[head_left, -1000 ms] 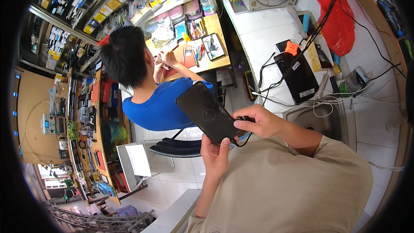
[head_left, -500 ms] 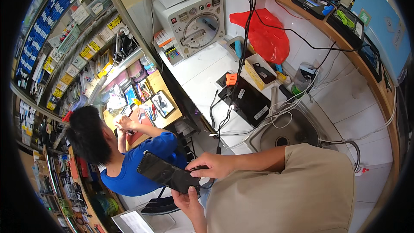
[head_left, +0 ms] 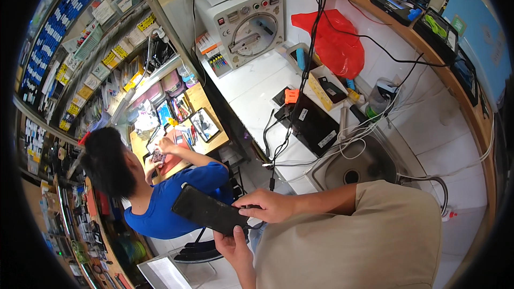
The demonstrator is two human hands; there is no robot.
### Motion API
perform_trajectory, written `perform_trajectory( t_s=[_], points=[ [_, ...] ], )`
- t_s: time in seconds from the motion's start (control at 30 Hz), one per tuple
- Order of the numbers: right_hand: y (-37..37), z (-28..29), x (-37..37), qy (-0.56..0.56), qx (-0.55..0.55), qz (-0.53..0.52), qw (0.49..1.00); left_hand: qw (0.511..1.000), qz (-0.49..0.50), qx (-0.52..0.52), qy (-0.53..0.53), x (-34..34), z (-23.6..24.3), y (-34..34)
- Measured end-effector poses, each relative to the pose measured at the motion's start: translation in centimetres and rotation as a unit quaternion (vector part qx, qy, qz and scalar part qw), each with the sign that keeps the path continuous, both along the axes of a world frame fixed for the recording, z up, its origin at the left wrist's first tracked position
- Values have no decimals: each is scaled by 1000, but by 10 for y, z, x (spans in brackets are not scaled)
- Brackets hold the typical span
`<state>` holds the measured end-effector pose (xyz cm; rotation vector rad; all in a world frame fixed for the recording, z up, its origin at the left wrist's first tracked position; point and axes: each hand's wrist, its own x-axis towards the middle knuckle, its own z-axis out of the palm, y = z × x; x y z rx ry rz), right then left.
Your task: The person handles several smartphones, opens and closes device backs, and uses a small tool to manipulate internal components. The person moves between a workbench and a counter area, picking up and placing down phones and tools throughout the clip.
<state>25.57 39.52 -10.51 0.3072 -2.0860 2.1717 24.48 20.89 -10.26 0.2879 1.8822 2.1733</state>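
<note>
A black smartphone [head_left: 208, 208] with a dusty, marked screen is held low in the middle of my view, tilted. My left hand [head_left: 231, 247] grips it at its lower end, thumb on the front. My right hand [head_left: 267, 207] is closed at the phone's right edge, pinching what looks like a dark cable connector, which its fingers partly hide. A dark cable runs from the phone's lower end. Just beyond the phone sits a co-worker in a blue shirt [head_left: 160, 219], whose hands [head_left: 164, 147] hold a small device over a cluttered wooden bench [head_left: 217, 144].
A white tiled counter [head_left: 246, 88] carries a grey machine [head_left: 246, 27], an orange adapter [head_left: 292, 96], tangled cables and a red plastic bag [head_left: 334, 43], beside a steel sink [head_left: 334, 175]. A curved wooden shelf [head_left: 460, 85] runs at right; crowded racks [head_left: 64, 48] fill the left.
My view has swung up and right since a second ago, bringing the machine, shelf and sink into view. Both my hands keep their hold at the phone; the co-worker's hands shift slightly.
</note>
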Motion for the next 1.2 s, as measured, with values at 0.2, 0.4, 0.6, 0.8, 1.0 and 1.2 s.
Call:
perform_trajectory(
  t_s=[0.2, 0.4, 0.6, 0.8, 1.0, 1.2],
  points=[
    [6, 4, 4, -49, 13, 49, 998, 999, 9, -19, 42, 5, 0, 0],
    [3, 2, 0, -31, 14, 62, 998, 998, 13, -22, 49, 1, 3, 1],
    [-8, -8, 3, -93, -34, 24, 995, 1000, 19, -8, 8, 1, 7, 4],
    [0, -5, 5, -198, -132, 66, 969, 988, -35, 114, -96, -7, -3, -14],
    [-1, 3, 3, -209, -134, 57, 967, 952, -78, 227, -193, -8, -14, -27],
    [1, 7, 0, -229, -131, 53, 963, 930, -68, 279, -228, -9, -19, -28]
  ],
)
